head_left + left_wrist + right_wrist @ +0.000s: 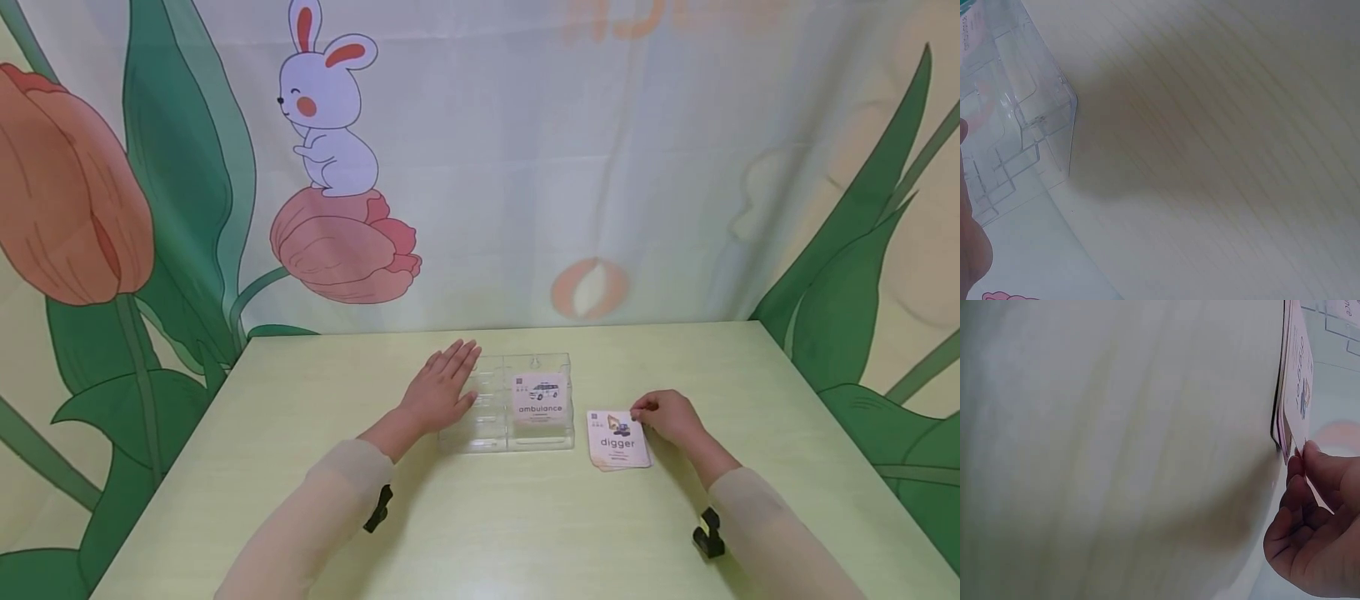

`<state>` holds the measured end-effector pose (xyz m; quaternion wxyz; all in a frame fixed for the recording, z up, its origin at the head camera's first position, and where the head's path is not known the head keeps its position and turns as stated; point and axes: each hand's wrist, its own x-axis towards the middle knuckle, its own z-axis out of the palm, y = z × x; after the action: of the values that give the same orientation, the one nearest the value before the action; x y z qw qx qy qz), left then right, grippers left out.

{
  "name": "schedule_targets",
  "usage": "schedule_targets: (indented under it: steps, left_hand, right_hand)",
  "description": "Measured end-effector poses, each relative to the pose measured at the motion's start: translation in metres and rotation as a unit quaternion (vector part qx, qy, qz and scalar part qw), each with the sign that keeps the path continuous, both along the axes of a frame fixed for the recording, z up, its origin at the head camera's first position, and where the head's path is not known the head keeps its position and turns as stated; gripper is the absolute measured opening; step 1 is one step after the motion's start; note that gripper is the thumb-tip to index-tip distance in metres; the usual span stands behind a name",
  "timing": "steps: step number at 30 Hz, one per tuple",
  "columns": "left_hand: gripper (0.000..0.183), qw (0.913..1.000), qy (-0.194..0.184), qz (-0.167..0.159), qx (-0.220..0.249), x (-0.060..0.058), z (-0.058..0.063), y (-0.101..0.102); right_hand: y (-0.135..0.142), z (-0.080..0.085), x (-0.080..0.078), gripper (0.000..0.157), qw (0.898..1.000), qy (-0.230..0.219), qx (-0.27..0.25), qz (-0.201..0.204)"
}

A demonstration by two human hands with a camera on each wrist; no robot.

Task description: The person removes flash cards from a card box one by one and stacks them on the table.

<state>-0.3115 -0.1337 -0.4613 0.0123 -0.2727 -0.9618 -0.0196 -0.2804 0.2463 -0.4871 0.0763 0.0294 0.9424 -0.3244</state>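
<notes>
My right hand (670, 419) pinches the top right corner of the "digger" card (618, 442) between thumb and fingers. That card tops a small stack on the table; in the right wrist view the card (1299, 381) lifts slightly at the pinched corner, above the cards (1282, 422) under it. My left hand (441, 387) lies with straight fingers over the left side of a clear plastic holder (480, 444). An "ambulance" card (540, 398) sits in the holder's right compartment. In the left wrist view the holder's clear corner (1054, 119) shows beside the hand's edge.
The pale wood-grain table (480, 525) runs back to a printed curtain (480, 167) with a rabbit and tulips. A black strap piece (379, 508) hangs under the left sleeve, and another black clip (708, 535) is at the right sleeve.
</notes>
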Motion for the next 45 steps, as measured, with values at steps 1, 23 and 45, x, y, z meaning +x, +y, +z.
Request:
schedule_targets:
  steps: [1,23,45]
  left_hand:
    - [0.072,1.0000,0.000,-0.001,0.002,0.0003,0.0005,0.0002]
    - [0.072,0.9999,-0.009,0.001,0.004,0.0033,0.0050,0.0011]
    - [0.073,1.0000,-0.006,0.006,0.004,0.0034,0.0043,0.0020]
  right_hand:
    - [-0.0001,-0.0004,-0.0001,0.019,1.000,0.000,0.001,0.000]
    - [-0.0012,-0.0044,-0.0004,0.019,1.000,0.001,0.030,-0.001]
    - [0.0005,-0.0030,0.0028,0.017,0.999,-0.005,0.030,-0.010]
